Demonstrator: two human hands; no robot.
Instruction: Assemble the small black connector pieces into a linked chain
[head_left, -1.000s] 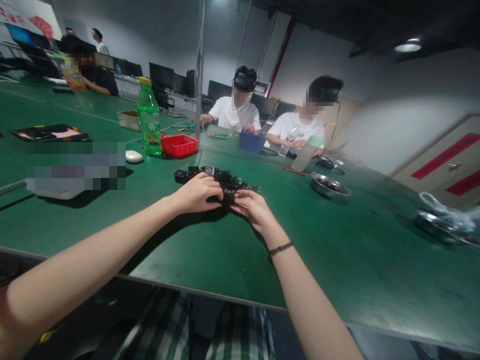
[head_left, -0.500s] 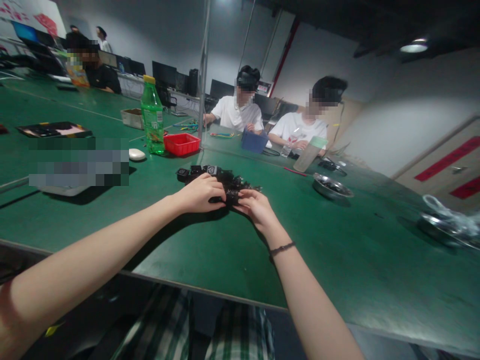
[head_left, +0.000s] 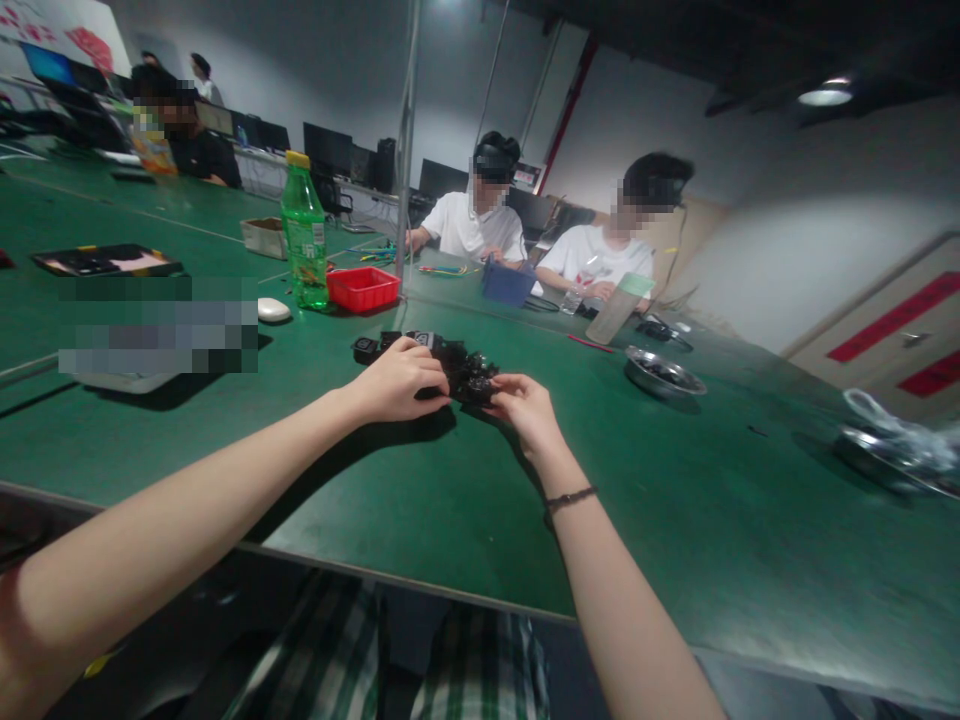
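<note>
A black jointed assembly of plastic-looking blocks and small metallic parts point(head_left: 471, 372) lies on the green table point(head_left: 450, 500), in front of me. My left hand point(head_left: 401, 382) is closed over its middle, covering part of it. Just to the right, my right hand point(head_left: 525, 405) pinches the near right end between thumb and fingers. Square black blocks with pale markings stick out beyond the left hand. The exact kind of the assembly is too unclear to tell.
A green bottle point(head_left: 304, 235) stands beside a red tray point(head_left: 365, 291) at the back left, near a white mouse-shaped object point(head_left: 274, 310). To the right are a metal bowl of dark parts point(head_left: 664, 374) and another bowl point(head_left: 885, 460). Two people in white shirts sit opposite.
My right hand has shifted slightly right, and the assembly's right end has turned with it, showing more of its rounded parts. The left hand has stayed nearly in place.
</note>
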